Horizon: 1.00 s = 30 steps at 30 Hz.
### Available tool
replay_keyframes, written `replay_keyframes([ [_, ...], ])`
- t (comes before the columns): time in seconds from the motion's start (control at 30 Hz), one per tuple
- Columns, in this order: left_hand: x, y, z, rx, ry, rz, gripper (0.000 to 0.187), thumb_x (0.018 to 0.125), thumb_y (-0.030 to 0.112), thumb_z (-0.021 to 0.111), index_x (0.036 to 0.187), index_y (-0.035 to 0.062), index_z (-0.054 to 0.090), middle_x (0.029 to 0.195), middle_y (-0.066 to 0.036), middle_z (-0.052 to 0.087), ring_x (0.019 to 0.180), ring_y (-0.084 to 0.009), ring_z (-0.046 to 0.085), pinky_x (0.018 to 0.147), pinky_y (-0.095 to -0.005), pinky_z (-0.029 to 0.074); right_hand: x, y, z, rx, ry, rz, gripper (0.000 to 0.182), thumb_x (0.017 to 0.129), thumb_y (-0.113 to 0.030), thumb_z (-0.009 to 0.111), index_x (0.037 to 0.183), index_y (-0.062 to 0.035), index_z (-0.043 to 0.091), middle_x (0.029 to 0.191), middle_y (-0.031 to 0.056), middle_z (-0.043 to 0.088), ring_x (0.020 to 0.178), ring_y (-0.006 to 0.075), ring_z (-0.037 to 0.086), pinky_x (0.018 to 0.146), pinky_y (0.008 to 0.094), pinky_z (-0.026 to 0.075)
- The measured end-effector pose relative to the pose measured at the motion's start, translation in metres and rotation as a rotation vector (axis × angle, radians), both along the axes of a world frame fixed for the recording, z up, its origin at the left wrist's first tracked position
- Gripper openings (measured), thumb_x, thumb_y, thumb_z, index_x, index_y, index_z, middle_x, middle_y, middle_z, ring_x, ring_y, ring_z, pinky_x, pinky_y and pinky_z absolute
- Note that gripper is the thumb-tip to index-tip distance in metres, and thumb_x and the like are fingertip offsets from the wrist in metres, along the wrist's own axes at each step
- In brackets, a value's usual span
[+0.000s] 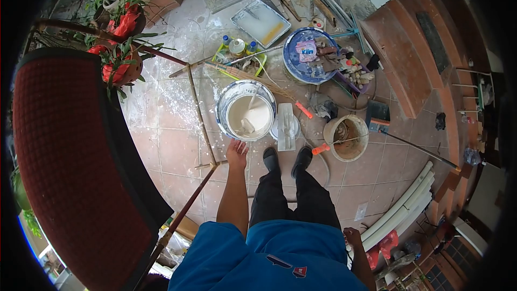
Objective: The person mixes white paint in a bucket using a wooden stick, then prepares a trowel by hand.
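Observation:
My left hand (pixel 237 153) reaches forward just below a white bucket (pixel 250 117) of pale, creamy paste, its fingers apart and nothing in them. A stick or handle stands in the paste. Right of this bucket, a long metal trowel (pixel 287 126) lies across a white lid or small tub. My right hand (pixel 353 236) hangs beside my right hip, with its fingers curled; whether they hold anything is hidden. Farther right, a dirty bucket (pixel 347 138) has brown residue inside, and an orange-handled tool (pixel 320 149) lies by its left side.
Ahead are a blue-rimmed tub (pixel 291 58) with rags, a white tray (pixel 262 22) and a yellow-green basket (pixel 221 54). A metal frame (pixel 200 113) and red padded object (pixel 59 167) stand left. White pipes (pixel 401 205) lie right, near steps (pixel 396 64).

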State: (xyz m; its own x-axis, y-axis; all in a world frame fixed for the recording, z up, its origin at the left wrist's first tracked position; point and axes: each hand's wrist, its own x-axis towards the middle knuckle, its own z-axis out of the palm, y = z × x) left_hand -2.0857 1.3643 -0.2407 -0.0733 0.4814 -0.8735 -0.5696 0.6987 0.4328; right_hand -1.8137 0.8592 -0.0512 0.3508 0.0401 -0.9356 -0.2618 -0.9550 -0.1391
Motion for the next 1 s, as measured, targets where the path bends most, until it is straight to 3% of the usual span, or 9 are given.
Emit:
replay_keyframes([
  [0.1, -0.004, 0.018, -0.006, 0.103, 0.044, -0.070, 0.045, 0.084, 0.023, 0.053, 0.125, 0.0077, 0.044, 0.102, -0.004, 0.056, 0.088, -0.0180, 0.053, 0.074, -0.0357, 0.043, -0.004, 0.001, 0.001, -0.005, -0.011, -0.007, 0.021, 0.084, -0.019, 0.053, 0.096, -0.0034, 0.061, 0.074, 0.0079, 0.062, 0.056, 0.0156, 0.059, 0.049, 0.0284, 0.048],
  [0.2, -0.006, 0.037, -0.002, 0.095, 0.217, -0.233, 0.028, 0.086, 0.029, 0.052, 0.106, 0.0092, 0.052, 0.100, -0.003, 0.057, 0.088, -0.0173, 0.054, 0.073, -0.0345, 0.041, -0.006, -0.001, 0.000, 0.019, -0.026, -0.018, 0.022, 0.083, -0.019, 0.054, 0.096, -0.0032, 0.061, 0.075, 0.0086, 0.062, 0.057, 0.0163, 0.060, 0.049, 0.0288, 0.048],
  [0.33, -0.002, 0.060, 0.007, 0.238, 0.515, -0.362, 0.014, 0.086, 0.022, 0.057, 0.089, 0.0082, 0.055, 0.073, 0.001, 0.055, 0.063, -0.0127, 0.054, 0.058, -0.0295, 0.043, -0.010, -0.004, 0.000, 0.025, -0.052, -0.074, 0.022, 0.084, -0.019, 0.055, 0.098, -0.0035, 0.061, 0.075, 0.0079, 0.062, 0.059, 0.0160, 0.059, 0.049, 0.0288, 0.048],
  [0.4, -0.001, 0.076, 0.011, 0.345, 0.452, -0.331, 0.012, 0.086, 0.019, 0.060, 0.083, 0.0071, 0.056, 0.063, 0.000, 0.052, 0.054, -0.0123, 0.050, 0.051, -0.0260, 0.042, -0.014, 0.001, 0.009, 0.017, -0.074, -0.105, 0.019, 0.085, -0.019, 0.055, 0.095, -0.0046, 0.061, 0.074, 0.0050, 0.058, 0.059, 0.0139, 0.054, 0.049, 0.0278, 0.045],
  [0.53, 0.032, 0.091, 0.083, 0.376, 0.034, -0.383, 0.022, 0.090, 0.021, 0.055, 0.076, 0.0048, 0.052, 0.055, 0.002, 0.039, 0.045, -0.0101, 0.038, 0.044, -0.0238, 0.035, -0.020, -0.014, 0.003, 0.008, -0.051, -0.161, 0.022, 0.085, -0.017, 0.056, 0.101, -0.0024, 0.061, 0.075, 0.0061, 0.060, 0.061, 0.0142, 0.056, 0.050, 0.0274, 0.046],
  [0.57, 0.039, 0.089, 0.091, 0.339, 0.053, -0.411, 0.021, 0.091, 0.022, 0.053, 0.077, 0.0053, 0.052, 0.054, 0.002, 0.037, 0.044, -0.0093, 0.034, 0.043, -0.0239, 0.032, -0.021, -0.020, 0.001, 0.009, -0.057, -0.123, 0.023, 0.082, -0.019, 0.057, 0.099, -0.0035, 0.061, 0.077, 0.0087, 0.064, 0.062, 0.0162, 0.063, 0.051, 0.0288, 0.050],
  [0.73, 0.072, 0.070, 0.127, 0.276, 0.238, -0.392, 0.021, 0.090, 0.018, 0.052, 0.071, 0.0104, 0.047, 0.051, 0.005, 0.028, 0.041, -0.0065, 0.024, 0.039, -0.0246, 0.021, -0.018, -0.038, -0.009, 0.055, -0.070, -0.193, 0.026, 0.083, -0.020, 0.057, 0.102, -0.0027, 0.060, 0.078, 0.0088, 0.064, 0.061, 0.0161, 0.062, 0.051, 0.0281, 0.050],
  [0.83, 0.075, 0.055, 0.146, 0.378, 0.304, -0.379, 0.026, 0.089, 0.017, 0.053, 0.066, 0.0115, 0.044, 0.051, 0.005, 0.028, 0.041, -0.0062, 0.023, 0.038, -0.0240, 0.019, -0.011, -0.059, -0.014, 0.052, -0.052, -0.247, 0.029, 0.086, -0.020, 0.056, 0.108, -0.0010, 0.058, 0.081, 0.0108, 0.064, 0.063, 0.0173, 0.062, 0.051, 0.0286, 0.051],
  [1.0, 0.083, 0.023, 0.202, 0.442, 0.429, -0.295, 0.025, 0.088, 0.015, 0.055, 0.065, 0.0119, 0.046, 0.053, 0.007, 0.030, 0.041, -0.0049, 0.024, 0.038, -0.0224, 0.018, 0.013, -0.105, -0.025, 0.060, -0.076, -0.284, 0.025, 0.081, -0.019, 0.057, 0.100, -0.0026, 0.061, 0.076, 0.0093, 0.065, 0.060, 0.0173, 0.063, 0.050, 0.0295, 0.051],
])
